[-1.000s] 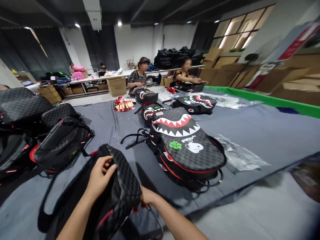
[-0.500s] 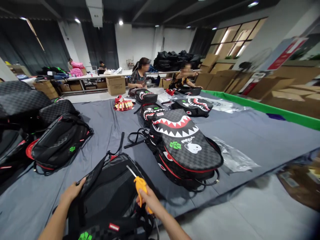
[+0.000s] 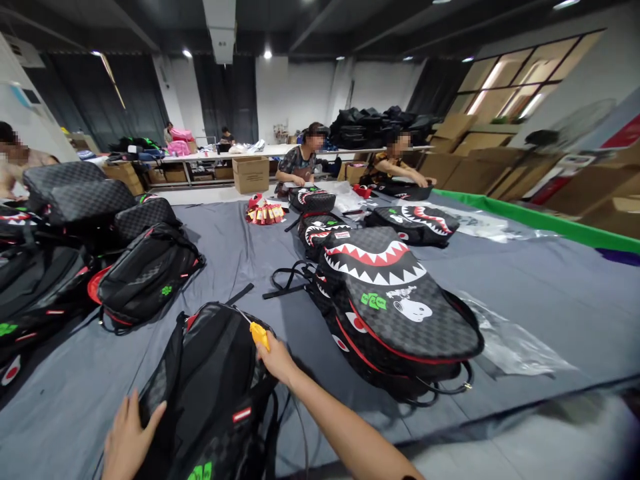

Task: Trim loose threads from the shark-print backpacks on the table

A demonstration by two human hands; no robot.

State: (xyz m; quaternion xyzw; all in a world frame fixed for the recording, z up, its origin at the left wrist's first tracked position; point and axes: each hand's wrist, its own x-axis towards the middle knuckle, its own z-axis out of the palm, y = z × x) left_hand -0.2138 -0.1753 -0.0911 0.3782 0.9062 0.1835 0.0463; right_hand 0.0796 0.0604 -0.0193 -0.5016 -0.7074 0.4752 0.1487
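Note:
A black backpack (image 3: 210,380) lies with its strap side up on the grey cloth in front of me. My right hand (image 3: 276,359) grips a yellow air blow gun (image 3: 259,335) over the backpack's upper right part. The gun's thin metal nozzle points up and left near the top of the backpack, and a thin hose runs down below my wrist. My left hand (image 3: 131,433) rests against the lower left side of the backpack, fingers apart and holding nothing. Right of it lies a checkered backpack (image 3: 395,293) with a shark-mouth print, its front facing up.
Several backpacks (image 3: 150,277) are heaped on the left. A clear plastic bag (image 3: 520,340) lies to the right. Red and yellow tags (image 3: 266,212) sit farther back. Co-workers (image 3: 303,160) are at the table's far side, with cardboard boxes (image 3: 251,175) behind.
My right hand has carried the air blow gun up and left over the backpack. The left hand has loosened from the backpack's upper edge and slid lower. The view has turned left.

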